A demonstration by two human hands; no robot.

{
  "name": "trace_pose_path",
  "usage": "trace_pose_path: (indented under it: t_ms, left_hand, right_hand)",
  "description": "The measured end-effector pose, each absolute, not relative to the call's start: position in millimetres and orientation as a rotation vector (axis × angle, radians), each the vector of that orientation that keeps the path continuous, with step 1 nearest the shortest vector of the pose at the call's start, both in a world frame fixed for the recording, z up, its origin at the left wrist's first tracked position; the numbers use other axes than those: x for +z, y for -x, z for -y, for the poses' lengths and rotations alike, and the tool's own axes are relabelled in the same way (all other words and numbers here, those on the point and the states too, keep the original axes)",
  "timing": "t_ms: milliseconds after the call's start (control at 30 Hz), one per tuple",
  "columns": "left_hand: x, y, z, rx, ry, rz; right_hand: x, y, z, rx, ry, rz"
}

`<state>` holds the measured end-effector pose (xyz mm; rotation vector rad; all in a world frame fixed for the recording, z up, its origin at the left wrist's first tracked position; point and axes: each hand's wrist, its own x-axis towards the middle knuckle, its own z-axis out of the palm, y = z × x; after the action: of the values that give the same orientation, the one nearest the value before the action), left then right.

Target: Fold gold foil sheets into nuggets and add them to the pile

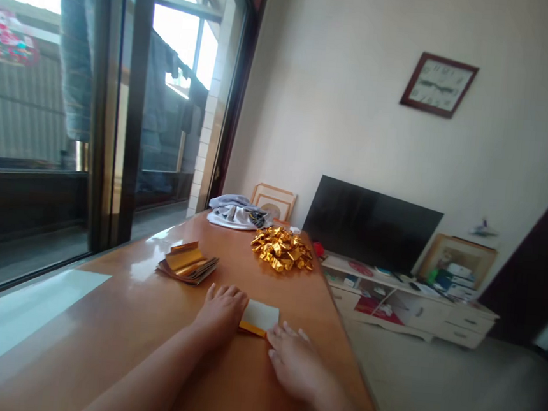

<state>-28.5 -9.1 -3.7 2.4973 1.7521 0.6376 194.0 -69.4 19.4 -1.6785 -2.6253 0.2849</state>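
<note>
A small sheet of gold foil paper (261, 314) lies on the table, its pale side up, with a gold strip folded along the near edge. My left hand (222, 311) bends its fingers over the sheet's left side and holds it there; the thumb is hidden. At the near right corner, my right hand (293, 359) touches the folded strip with its fingertips, the fingers apart. Beyond my left hand sits a loose stack of gold foil papers (188, 263). A heap of folded gold foil pieces (282, 250) lies farther off near the table's right edge.
The glossy wooden table (220, 380) runs along a glass sliding door (118, 121) at left. Folded clothes (237, 212) lie at its far end. Beyond its right edge stand a television (373, 224) and a low white cabinet (465, 321). A clock (439, 85) hangs above.
</note>
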Motion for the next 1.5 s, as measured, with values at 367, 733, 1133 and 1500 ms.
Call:
trace_pose_path:
  t_ms: [367,733,1133,1500]
  left_hand:
    - [11.9,18.3,16.8,0.519,-2.451,-1.543]
    - [14.9,22.9,16.4,0.444,-2.403,-1.6]
    - [1.3,22.8,11.0,0.523,-2.44,-1.634]
    - [3.6,20.2,16.4,0.492,-2.413,-1.664]
  right_hand:
    - [19.0,-190.9,68.3,0.223,1.606,2.565]
    - [21.0,-188.8,67.1,0.164,1.616,2.523]
    - [22.1,-187.3,65.4,0.145,1.637,2.448]
    - [24.8,-188.4,63.0,0.136,1.681,2.501]
